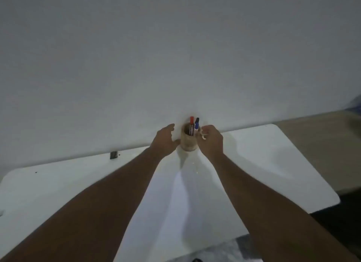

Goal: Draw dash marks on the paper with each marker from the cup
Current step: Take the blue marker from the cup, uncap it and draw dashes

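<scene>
A beige cup (188, 141) stands at the far edge of the white table (273, 164), against the wall. A red-capped marker (191, 124) and a blue-capped marker (196, 124) stick up out of it. My left hand (165, 141) is beside the cup's left side with fingers spread and the thumb close to its wall. My right hand (212, 142) is at the cup's right side, fingers curled around its pale handle. A white sheet of paper (175, 213) lies on the table between my forearms, running back toward the cup.
A plain white wall (175, 56) rises right behind the cup. A small dark object (113, 155) sits at the table's back edge on the left. The table ends at right (322, 183), with beige floor beyond. A grey patterned surface (224, 250) shows below the near edge.
</scene>
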